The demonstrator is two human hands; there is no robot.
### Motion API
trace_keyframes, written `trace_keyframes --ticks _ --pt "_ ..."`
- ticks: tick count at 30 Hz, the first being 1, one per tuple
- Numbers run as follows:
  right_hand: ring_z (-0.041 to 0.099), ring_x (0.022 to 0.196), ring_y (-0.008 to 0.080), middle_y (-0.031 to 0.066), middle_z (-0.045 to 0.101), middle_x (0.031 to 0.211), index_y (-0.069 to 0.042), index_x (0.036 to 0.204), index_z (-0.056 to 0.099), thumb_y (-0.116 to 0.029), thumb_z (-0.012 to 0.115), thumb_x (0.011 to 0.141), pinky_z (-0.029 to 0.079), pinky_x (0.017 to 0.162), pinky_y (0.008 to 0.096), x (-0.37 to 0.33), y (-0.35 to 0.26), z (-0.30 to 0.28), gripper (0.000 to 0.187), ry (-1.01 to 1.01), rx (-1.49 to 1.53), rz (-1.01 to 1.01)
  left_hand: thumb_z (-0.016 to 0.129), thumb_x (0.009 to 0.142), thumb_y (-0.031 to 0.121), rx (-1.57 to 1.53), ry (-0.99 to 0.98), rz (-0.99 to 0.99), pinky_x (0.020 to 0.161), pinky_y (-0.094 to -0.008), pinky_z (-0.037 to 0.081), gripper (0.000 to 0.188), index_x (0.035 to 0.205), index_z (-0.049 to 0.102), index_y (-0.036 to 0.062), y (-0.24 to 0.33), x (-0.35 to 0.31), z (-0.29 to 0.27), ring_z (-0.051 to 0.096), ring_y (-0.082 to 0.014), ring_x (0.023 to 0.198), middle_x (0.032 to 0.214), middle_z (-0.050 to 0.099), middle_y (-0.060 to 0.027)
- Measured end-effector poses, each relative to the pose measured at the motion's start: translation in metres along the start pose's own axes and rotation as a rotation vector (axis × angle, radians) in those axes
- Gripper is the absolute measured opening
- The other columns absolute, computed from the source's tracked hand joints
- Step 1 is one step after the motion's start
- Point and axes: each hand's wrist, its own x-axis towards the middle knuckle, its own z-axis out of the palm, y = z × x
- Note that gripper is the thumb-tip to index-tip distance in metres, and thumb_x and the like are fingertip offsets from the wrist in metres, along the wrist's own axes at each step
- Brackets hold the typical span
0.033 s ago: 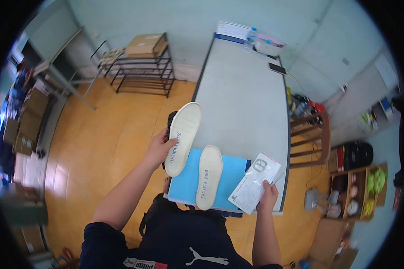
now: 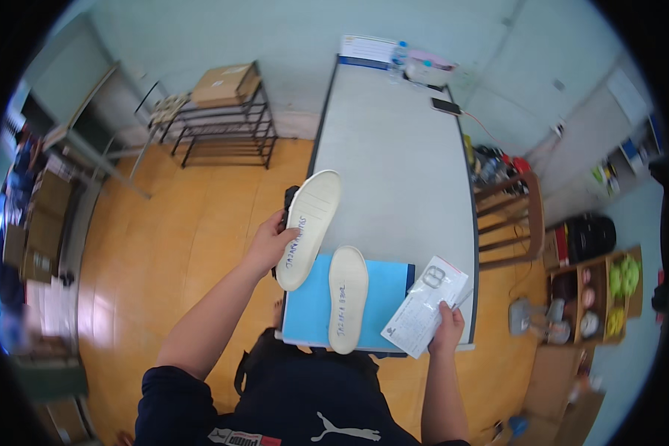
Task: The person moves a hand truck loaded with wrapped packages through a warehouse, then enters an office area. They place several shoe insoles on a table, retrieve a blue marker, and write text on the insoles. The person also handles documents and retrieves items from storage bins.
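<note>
My left hand [image 2: 270, 244] grips a cream shoe sole [image 2: 316, 204] with blue handwriting on it. Its thumb presses the face, and something black shows behind the sole's left edge. A second cream sole [image 2: 348, 286] with handwriting lies lengthwise over a blue folder [image 2: 385, 297] at the table's near end. Farther right, my right hand [image 2: 447, 328] pinches the edge of a white printed card [image 2: 412, 323], tilted above the folder's right side. On the card, under clear plastic, sits a grey metal buckle [image 2: 434, 277]. A thin object by my right fingers is too small to name.
The long grey table [image 2: 394, 163] bears a phone [image 2: 446, 106] on a cable and a water bottle [image 2: 399, 58] at its far end. A wooden chair [image 2: 531, 215] stands to the right. Far left is a metal rack [image 2: 223, 126] with a cardboard box [image 2: 227, 83].
The view has shifted a little, so the table's far end and the rack appear slightly farther left. Both hands keep their holds on the sole and the card.
</note>
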Motion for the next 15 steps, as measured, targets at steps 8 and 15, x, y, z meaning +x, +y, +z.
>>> trace_keyframes --ticks 8,15 --pt "0.067 0.083 0.0189 0.0141 0.067 0.099 0.007 0.108 0.059 -0.006 0.054 0.093 0.054 0.076 0.0298 -0.177 0.033 0.027 0.02 0.601 0.084 -0.108 0.07 0.083 0.037 0.778 -0.336 0.191 0.09 -0.0393 0.051 0.081 0.145 0.035 0.0003 0.003 0.183 0.004 0.063 -0.0309 0.106 0.125 0.058 -0.0221" --pt "0.066 0.085 0.0178 0.0137 0.067 0.1 0.007 0.107 0.06 -0.007 0.055 0.094 0.053 0.076 0.0297 -0.275 0.091 0.089 0.02 0.897 0.198 -0.189 0.076 0.074 0.046 1.243 -0.455 0.351 0.1 -0.0438 0.045 0.091 0.146 0.037 0.0062 -0.03 0.187 0.008 0.048 -0.0369 0.125 0.13 0.052 -0.021"
